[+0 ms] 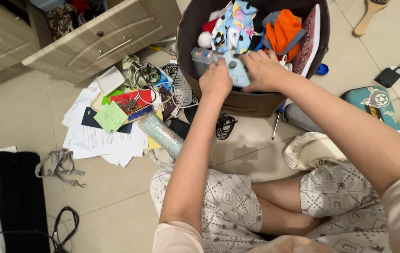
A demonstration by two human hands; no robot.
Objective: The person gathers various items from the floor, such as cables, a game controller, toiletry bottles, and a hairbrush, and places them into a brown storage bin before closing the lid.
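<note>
Pale blue plastic game controller [237, 70], smooth and rounded, with a grey thumbstick, sits at the near rim of the dark brown round fabric basket [251, 100], at roughly 12 o'clock from the seated person.

Right hand [266, 70] lies palm-down over the controller's right side, fingers curled around its edge and pressed on the shell. Left hand [215, 80] is closed into a loose fist at the controller's left side, pinching a small clear plastic case [201, 55] with coloured bits inside. Both wrists rest on the basket's soft rim.

Inside the basket, at 12 o'clock past the hands: a light blue printed cloth [237, 21] with cartoon figures, a white fluffy pompom [204, 40], a bright orange fabric bundle with grey straps [282, 30], and a flat maroon book [308, 40] standing against the wall.

At 10 o'clock on the beige tiled floor [22, 117]: a loose heap of white paper sheets [97, 140], a green sticky note [111, 117], a red card, tangled white cables [148, 75], and a clear bubble-textured roll [161, 133]. Coiled black cord [225, 125] lies just beside the basket base.

Further at 10–11 o'clock: an open wood-grain drawer with a metal bar handle [106, 40]. At 8 o'clock: a grey webbing strap with a clip [59, 166]. At 1 o'clock: a wooden hairbrush [368, 16]. At 2 o'clock: a teal padded case [373, 100].
</note>
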